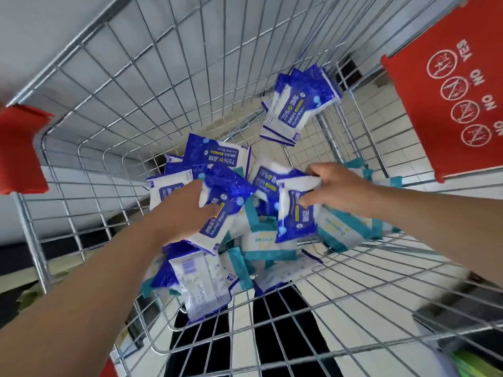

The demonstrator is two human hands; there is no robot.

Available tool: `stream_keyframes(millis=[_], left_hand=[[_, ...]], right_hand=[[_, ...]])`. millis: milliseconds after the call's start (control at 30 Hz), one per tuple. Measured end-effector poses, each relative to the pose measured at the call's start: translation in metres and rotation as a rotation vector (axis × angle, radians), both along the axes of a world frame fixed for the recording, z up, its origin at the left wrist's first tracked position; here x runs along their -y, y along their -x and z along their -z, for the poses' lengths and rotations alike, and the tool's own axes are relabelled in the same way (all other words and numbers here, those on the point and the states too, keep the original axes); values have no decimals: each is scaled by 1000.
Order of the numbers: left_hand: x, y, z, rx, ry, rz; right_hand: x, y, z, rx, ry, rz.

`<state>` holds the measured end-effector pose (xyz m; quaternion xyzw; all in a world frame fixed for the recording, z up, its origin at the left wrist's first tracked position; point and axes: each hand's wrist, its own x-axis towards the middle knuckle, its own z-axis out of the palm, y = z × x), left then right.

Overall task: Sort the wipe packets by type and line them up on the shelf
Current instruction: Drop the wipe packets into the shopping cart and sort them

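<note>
My left hand (pixel 187 210) gripped a blue alcohol-wipe packet (pixel 226 208), thumb curled over its face and fingers hidden behind it, so the packet's long axis ran away from my palm, up and to the right. My right hand (pixel 334 191) pinched the white end of a second blue packet (pixel 295 221), which hung from my fingertips back toward me; whether another packet was caught in that pinch I could not tell. Both hands were down inside the wire cart (pixel 109 85). The teal packets (pixel 343 232) lay under and between my two sets of fingers, nearest the right ones, and more blue ones sat just beyond my left fingertips. A blue stack (pixel 299 104) leaned on the mesh well past my right fingers. No shelf showed, so I judged both packets had to come straight up out first.
</note>
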<state>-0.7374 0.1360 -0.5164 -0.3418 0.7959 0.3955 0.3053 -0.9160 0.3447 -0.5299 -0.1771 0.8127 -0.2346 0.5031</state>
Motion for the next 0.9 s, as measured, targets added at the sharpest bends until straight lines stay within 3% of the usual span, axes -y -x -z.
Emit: stream_keyframes(millis=[133,267,433,500,633,700,900], left_hand=[[7,24,-9,-50,-61,-166],[13,54,-9,-126,-140,-314],[7,97,-2,-263,-248,-512],[3,115,7,-281,-276,-580],[-1,145,35,-306,-319,-710],[-5,155,47,-302,-358,-716],[-15,170,59,-339,-421,-678]], right_hand=[[11,31,-15,16,94,219],[20,63,-25,-44,169,287],[30,107,-24,157,317,463],[32,124,-10,117,290,534],[37,143,26,-249,49,672],[39,146,42,-312,-7,752],[57,164,55,-57,48,1070]])
